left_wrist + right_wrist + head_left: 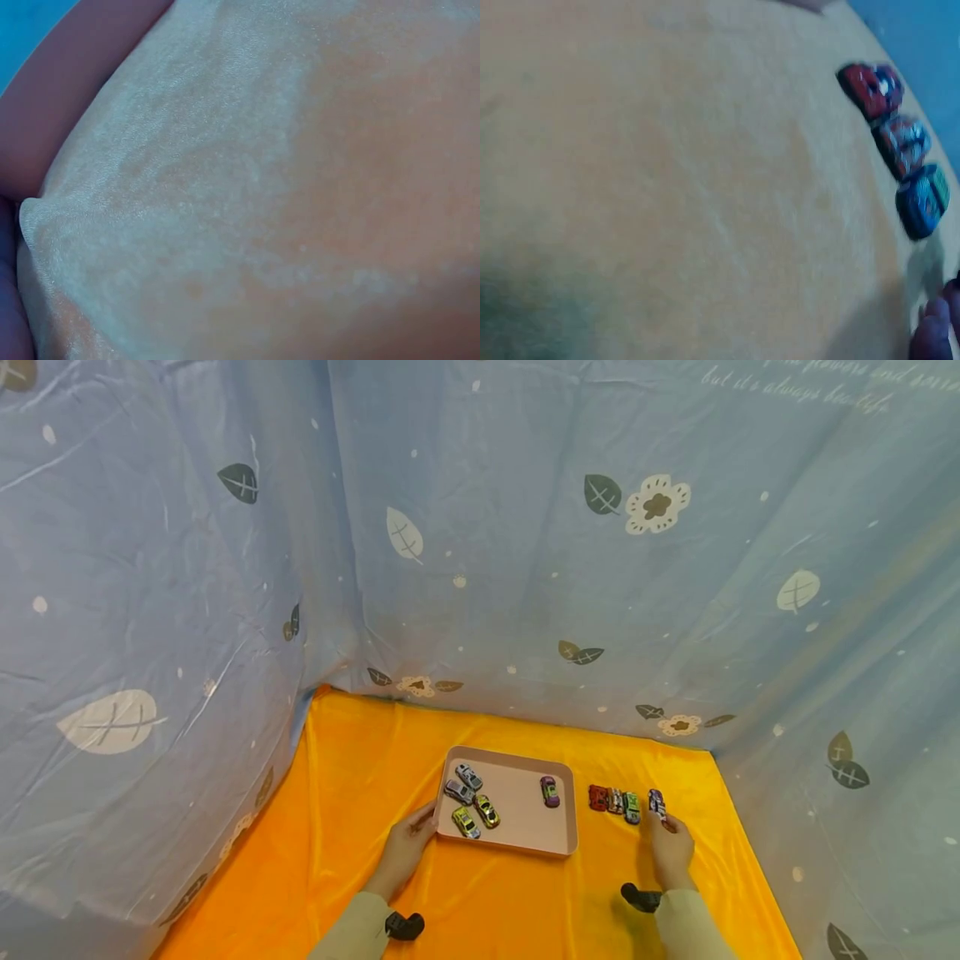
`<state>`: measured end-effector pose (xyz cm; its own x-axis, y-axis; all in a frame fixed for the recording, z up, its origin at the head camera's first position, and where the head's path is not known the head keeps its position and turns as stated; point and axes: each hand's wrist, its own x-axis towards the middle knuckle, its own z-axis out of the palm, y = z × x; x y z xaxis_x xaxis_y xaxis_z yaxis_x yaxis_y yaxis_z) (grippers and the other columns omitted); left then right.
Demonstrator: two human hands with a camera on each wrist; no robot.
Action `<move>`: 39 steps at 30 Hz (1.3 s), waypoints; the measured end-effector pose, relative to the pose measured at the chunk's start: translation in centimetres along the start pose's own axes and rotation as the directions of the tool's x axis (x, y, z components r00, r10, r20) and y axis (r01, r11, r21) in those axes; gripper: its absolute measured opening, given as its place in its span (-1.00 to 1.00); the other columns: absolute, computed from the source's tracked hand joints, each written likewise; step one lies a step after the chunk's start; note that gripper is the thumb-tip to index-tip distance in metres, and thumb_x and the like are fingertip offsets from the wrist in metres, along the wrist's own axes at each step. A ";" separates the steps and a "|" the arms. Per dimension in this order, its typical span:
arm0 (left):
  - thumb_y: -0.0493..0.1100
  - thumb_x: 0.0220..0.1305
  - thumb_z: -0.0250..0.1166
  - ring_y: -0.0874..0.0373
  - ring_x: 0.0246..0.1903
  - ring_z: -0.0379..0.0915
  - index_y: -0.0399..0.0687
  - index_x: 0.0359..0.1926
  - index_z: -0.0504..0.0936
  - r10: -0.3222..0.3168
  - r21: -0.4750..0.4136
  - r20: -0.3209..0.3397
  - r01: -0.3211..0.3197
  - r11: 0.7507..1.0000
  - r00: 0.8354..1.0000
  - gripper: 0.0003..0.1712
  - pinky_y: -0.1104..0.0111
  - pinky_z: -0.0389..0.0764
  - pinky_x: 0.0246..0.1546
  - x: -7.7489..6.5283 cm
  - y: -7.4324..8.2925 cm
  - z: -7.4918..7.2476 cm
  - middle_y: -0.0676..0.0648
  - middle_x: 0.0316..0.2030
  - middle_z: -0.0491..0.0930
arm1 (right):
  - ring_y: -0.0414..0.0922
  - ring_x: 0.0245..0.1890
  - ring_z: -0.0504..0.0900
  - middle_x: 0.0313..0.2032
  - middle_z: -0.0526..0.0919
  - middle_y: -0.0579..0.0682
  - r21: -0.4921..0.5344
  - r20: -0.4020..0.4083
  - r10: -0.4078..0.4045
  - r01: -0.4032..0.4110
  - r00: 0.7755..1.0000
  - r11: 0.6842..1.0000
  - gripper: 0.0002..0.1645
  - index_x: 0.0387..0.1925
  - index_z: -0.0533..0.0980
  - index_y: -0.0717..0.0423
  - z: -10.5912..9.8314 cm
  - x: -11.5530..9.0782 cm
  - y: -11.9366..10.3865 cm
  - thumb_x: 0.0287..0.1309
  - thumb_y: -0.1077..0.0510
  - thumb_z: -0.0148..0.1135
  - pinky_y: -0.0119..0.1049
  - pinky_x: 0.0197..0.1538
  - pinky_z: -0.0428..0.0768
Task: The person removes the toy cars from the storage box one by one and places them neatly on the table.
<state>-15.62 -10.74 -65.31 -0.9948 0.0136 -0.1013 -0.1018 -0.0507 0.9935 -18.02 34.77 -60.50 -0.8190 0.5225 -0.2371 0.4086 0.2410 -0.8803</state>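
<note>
My left hand [408, 850] grips the near left corner of a shallow pink tray [517, 839]; in the left wrist view the tray's side [82, 82] is at the upper left, with fingers [11, 300] below. Inside the tray, two silvery toy cars and two yellow toy cars [465, 822] cluster at the left. A purple and green toy car [550, 792] stands apart at the right. My right hand [672, 847] pinches a purple and white toy car [657, 803] by its near end, just right of a row. That row holds red [597, 798], white-and-red [616, 802] and green [632, 807] toy cars, side by side.
A yellow-orange cloth [510, 910] covers the work surface, with folds near the tray. Blue patterned fabric [480, 568] hangs at the back and both sides. A black strap device [405, 927] is on each wrist.
</note>
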 end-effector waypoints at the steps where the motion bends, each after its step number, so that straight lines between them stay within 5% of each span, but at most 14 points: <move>1: -0.14 0.41 0.17 -0.05 0.21 0.39 -0.04 0.38 0.37 0.002 0.007 -0.003 -0.002 1.000 1.000 -0.45 0.28 0.48 0.12 0.0 0.0 0.0 -0.22 0.25 0.42 | 0.33 0.27 0.19 0.28 0.19 0.46 0.002 0.006 0.016 -0.016 1.000 1.000 -0.02 0.39 0.11 0.45 -0.2 0.2 0.1 0.33 -0.28 -0.02 0.17 0.31 0.24; 8: -0.17 0.40 0.18 -0.01 0.18 0.41 -0.01 0.36 0.41 0.000 0.012 -0.037 0.000 1.000 0.999 -0.48 0.31 0.51 0.10 0.2 0.4 0.1 -0.18 0.21 0.47 | 0.33 0.37 0.04 0.38 0.06 0.43 0.062 0.078 0.080 -0.085 0.994 0.994 0.01 0.44 0.05 0.36 -0.5 1.3 -0.2 0.28 -0.25 0.11 0.16 0.36 0.13; 19: -0.15 0.41 0.18 0.00 0.20 0.39 -0.02 0.36 0.40 0.012 0.008 -0.038 -0.012 1.000 0.999 -0.48 0.33 0.50 0.10 0.3 1.1 -0.1 -0.17 0.22 0.47 | 0.29 0.32 0.16 0.31 0.19 0.42 0.070 0.080 0.058 -0.064 0.995 0.996 -0.10 0.38 0.17 0.41 -0.1 1.6 -1.5 0.28 -0.11 0.20 0.12 0.33 0.22; 28: -0.13 0.41 0.18 0.09 0.19 0.41 0.04 0.36 0.42 -0.012 0.010 -0.032 0.013 1.000 0.999 -0.48 0.32 0.48 0.13 0.1 0.7 -0.3 -0.07 0.21 0.48 | 0.30 0.31 0.14 0.31 0.16 0.44 0.016 0.138 0.063 -0.065 0.988 0.998 -0.13 0.37 0.16 0.44 0.0 1.9 -0.6 0.33 -0.13 0.12 0.12 0.34 0.21; 39: -0.16 0.41 0.17 0.08 0.18 0.42 0.03 0.36 0.41 -0.035 -0.010 -0.026 0.034 0.999 0.999 -0.49 0.34 0.50 0.11 -0.1 0.2 0.2 -0.08 0.22 0.47 | 0.36 0.36 0.02 0.36 0.10 0.44 -0.017 0.085 0.122 -0.121 0.989 0.992 -0.11 0.40 0.15 0.39 -0.2 2.1 0.4 0.37 -0.23 -0.01 0.19 0.34 0.15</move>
<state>-15.58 -10.56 -65.10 -0.9905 -0.0108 -0.1369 -0.1360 -0.0601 0.9889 -19.51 36.14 -61.29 -0.7941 0.4769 -0.3769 0.5117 0.1899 -0.8379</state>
